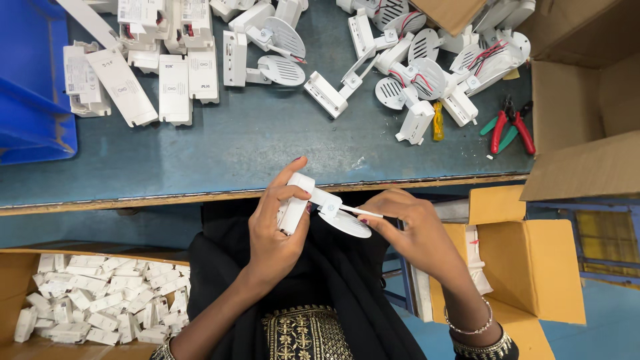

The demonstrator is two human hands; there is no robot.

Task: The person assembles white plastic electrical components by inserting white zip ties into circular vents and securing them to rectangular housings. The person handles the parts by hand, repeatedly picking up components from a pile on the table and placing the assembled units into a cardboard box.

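We hold 1 white track-light fitting [320,210] over the lap, just off the counter's [267,153] near edge. Left hand [277,227] is wrapped round its box-shaped body; right hand [413,230] pinches the thin arm beside the round slotted head. We judge it light, stiff plastic, the joint the weak point; grip the box. Underside and any wiring are hidden by fingers.

Open brown cardboard cartons [587,133] stand at the right; another [13,293] sits lower left holding white parts.
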